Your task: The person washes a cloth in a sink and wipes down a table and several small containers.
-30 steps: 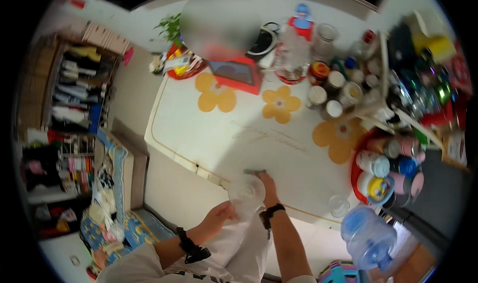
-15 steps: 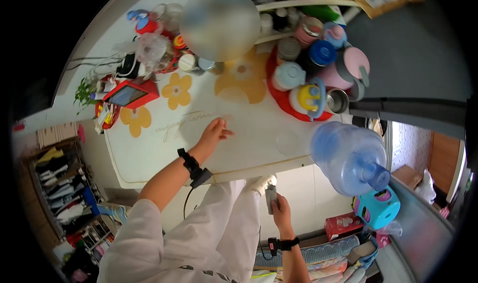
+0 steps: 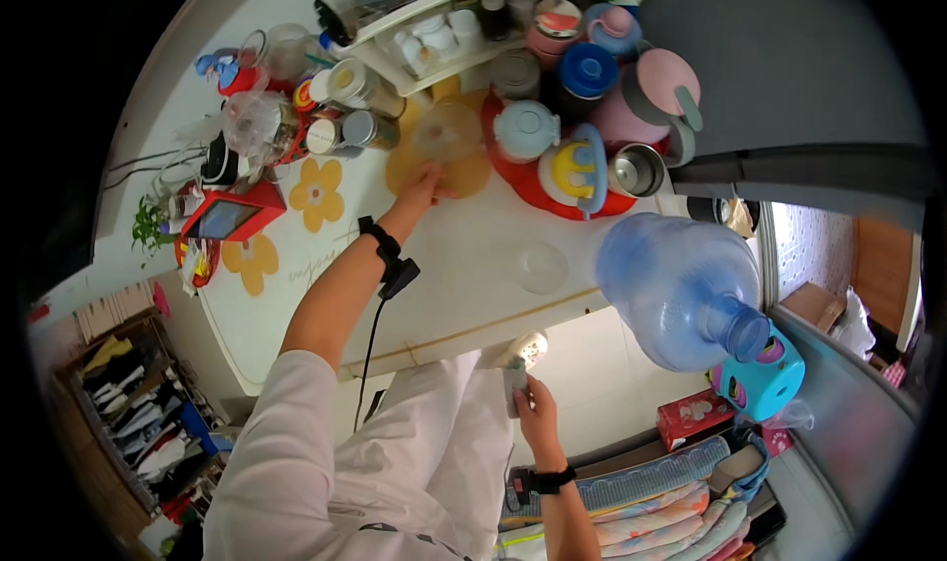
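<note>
My left hand (image 3: 422, 188) reaches over the white tabletop (image 3: 395, 309), beside a printed yellow flower (image 3: 469, 176). Its fingers are slightly bent and apart, with nothing seen in them. A faint clear round shape (image 3: 447, 132) lies on the flower just beyond the fingertips. Below the table's front edge, my right hand (image 3: 540, 418) is closed round a slim grey oblong thing (image 3: 515, 388) whose kind I cannot make out. Lidded jars (image 3: 370, 129) stand beyond my left hand. To its right, a light-blue lidded cup (image 3: 526, 131) stands on a red tray (image 3: 493, 156).
A large blue water jug (image 3: 681, 290) lies at the table's right edge. A pink kettle (image 3: 666, 92) and steel cup (image 3: 636, 170) stand at the back right. A red-framed screen (image 3: 237, 211) is at the left. White shelving (image 3: 444, 53) rises behind. Below are a red box (image 3: 695, 418) and folded bedding (image 3: 651, 512).
My left hand has moved farther over the tabletop, toward the jars and flower. My right hand still holds the grey oblong thing, slightly further left. The view has shifted, showing more jars and shelving.
</note>
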Tool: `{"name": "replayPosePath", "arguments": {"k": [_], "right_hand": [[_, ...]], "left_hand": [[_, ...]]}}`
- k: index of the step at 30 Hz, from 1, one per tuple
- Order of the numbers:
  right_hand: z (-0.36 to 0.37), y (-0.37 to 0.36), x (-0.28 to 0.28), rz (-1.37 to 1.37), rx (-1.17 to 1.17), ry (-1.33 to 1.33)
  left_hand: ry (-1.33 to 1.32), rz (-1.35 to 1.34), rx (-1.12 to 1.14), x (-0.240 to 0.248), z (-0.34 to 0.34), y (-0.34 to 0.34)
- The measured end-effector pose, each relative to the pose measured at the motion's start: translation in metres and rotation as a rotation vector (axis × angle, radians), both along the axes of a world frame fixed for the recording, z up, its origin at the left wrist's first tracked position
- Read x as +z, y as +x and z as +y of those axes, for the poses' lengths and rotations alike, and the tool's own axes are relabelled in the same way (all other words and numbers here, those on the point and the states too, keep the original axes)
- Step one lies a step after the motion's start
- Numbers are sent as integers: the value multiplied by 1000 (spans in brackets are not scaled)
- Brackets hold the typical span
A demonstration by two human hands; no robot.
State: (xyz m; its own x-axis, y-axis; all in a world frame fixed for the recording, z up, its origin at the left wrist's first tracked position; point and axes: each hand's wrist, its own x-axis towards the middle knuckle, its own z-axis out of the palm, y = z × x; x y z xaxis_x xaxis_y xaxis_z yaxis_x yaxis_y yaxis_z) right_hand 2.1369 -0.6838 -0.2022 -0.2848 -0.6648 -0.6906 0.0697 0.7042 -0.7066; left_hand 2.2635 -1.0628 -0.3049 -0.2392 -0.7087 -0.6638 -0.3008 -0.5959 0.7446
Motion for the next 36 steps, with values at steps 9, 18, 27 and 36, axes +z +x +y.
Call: {"name": "replayPosePath", "arguments": {"k": [9, 18, 27, 36], "right_hand": [[-130, 34, -19, 343, 380, -252], [-289, 80, -54, 703, 594, -391], [-342, 93, -119, 895, 56, -80], [-367, 99, -131, 1004, -46, -226]], "left_hand": [[-668, -241, -321, -14, 21, 18], [-575, -199, -71, 57, 98, 183], [-230, -268, 192, 89, 208, 267], [-106, -143, 297, 105, 243, 222]]}}
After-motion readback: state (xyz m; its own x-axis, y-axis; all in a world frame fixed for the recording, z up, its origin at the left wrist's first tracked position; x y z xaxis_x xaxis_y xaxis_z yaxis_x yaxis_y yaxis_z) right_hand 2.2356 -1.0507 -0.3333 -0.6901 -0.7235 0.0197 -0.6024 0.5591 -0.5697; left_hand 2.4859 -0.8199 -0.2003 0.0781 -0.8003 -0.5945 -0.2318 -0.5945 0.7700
